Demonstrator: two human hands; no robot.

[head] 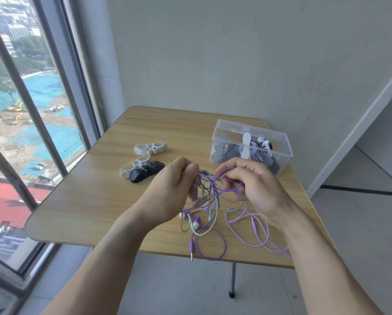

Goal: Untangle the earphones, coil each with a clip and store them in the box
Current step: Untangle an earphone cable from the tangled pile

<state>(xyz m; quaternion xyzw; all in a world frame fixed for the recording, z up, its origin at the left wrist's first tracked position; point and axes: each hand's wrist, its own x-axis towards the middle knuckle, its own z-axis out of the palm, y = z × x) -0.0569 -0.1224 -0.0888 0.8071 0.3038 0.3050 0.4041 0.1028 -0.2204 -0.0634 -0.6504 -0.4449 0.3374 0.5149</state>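
- The left hand [172, 192] is held up over the wooden table [95, 196]. Its fingers are curled and its thumb pinches a bunch of wires at the top of the tangle.
- The right hand [256, 187] is just beside it. Its fingers are curled too, and they pinch a purple wire loop from the same tangle.
- The tangled earphones [209, 212] are purple and light green. They hang down from both hands, and the lower loops lie on the table near its front edge.
- Small earbuds [195, 220] sit on the table under the left hand.
- One purple plug [191, 248] points down at the front edge of the table.
- The clear box [251, 143] stands on the far right part of the table, behind the right hand. It has no lid on, and coiled earphones with clips are inside it.
- Two white clips [150, 148] and a black clip [146, 173] lie on the table, left of the box and beyond the left hand. One white clip touches the black one.
- A big window [27, 123] is on the left.
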